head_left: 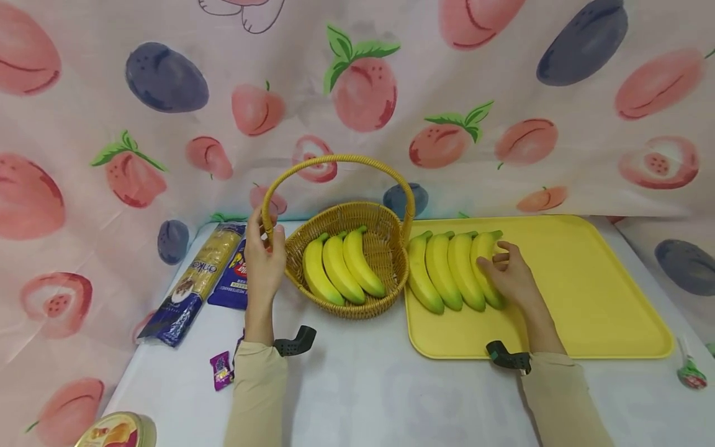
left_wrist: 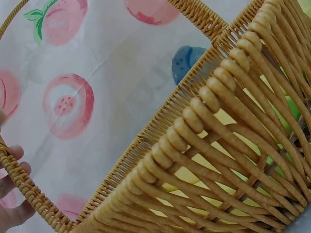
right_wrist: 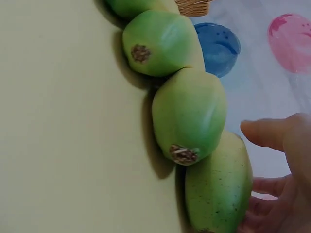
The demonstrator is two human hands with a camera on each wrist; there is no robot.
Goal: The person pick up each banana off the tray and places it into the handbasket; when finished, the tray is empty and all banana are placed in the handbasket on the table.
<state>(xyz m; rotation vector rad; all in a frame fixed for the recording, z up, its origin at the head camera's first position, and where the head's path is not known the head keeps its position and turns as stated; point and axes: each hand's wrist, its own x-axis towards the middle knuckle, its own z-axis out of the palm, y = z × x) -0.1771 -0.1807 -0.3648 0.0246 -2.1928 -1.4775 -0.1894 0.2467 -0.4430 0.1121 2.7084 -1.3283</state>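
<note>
A wicker basket (head_left: 357, 313) with a tall arched handle holds three yellow bananas (head_left: 343, 267) lying side by side. My left hand (head_left: 265, 261) is at the left side of the handle, its fingers curled round it; in the left wrist view the fingertips (left_wrist: 17, 213) show at the woven handle (left_wrist: 29, 189). Several more bananas (head_left: 447, 273) lie in a row on the left part of a yellow tray (head_left: 592, 292). Over the rightmost banana (right_wrist: 218, 187) is my right hand (head_left: 511, 276), thumb and fingers spread apart, the fingers beside the banana.
Left of the basket lie a long pasta packet (head_left: 192, 282) and a blue packet (head_left: 230, 285). Small purple wrapped sweets (head_left: 221, 370) lie nearer, and a round tin (head_left: 120, 431) stands at the front left. A wrapped lollipop (head_left: 692, 375) lies right of the tray. Fruit-print cloth hangs behind.
</note>
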